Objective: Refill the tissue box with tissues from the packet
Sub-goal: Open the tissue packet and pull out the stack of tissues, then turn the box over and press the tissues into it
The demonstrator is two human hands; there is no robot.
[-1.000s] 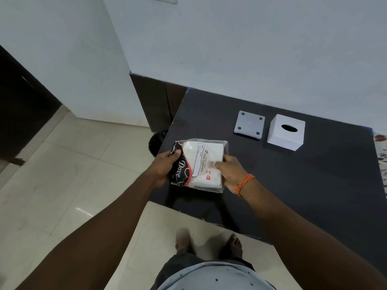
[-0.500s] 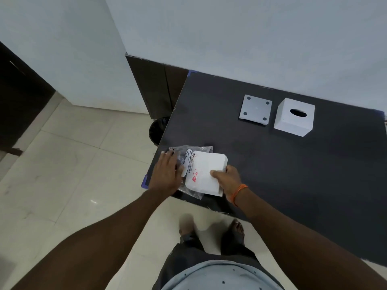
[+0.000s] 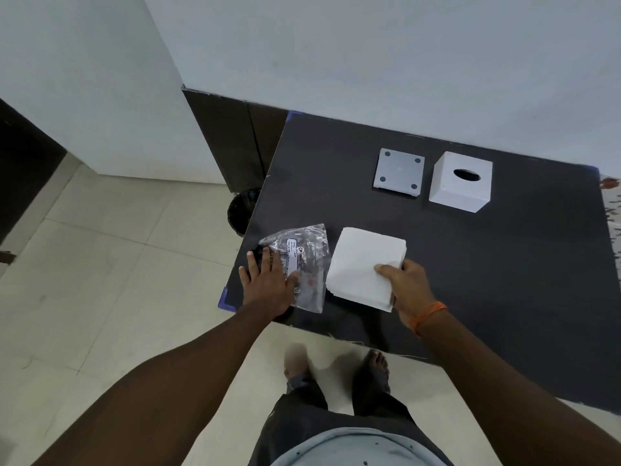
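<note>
A white stack of tissues [image 3: 361, 264] lies on the dark table [image 3: 470, 270], free of its wrapper. My right hand [image 3: 408, 285] grips the stack's near right corner. The clear plastic packet [image 3: 304, 260], flat and seemingly without tissues, lies to the left of the stack near the table's left edge. My left hand [image 3: 268, 280] rests flat on the packet's near left part, fingers spread. The white cube tissue box [image 3: 460, 181] with an oval slot on top stands at the back of the table. Its grey square base plate [image 3: 399, 172] lies just left of it.
A black waste bin [image 3: 242, 206] stands on the tiled floor beside the table's left edge. A white wall runs behind the table. My feet [image 3: 336, 363] stand on the floor at the table's near edge.
The tissue stack has been pulled rightward out of the packet by my right hand. My left hand has pressed the emptied packet flat onto the table.
</note>
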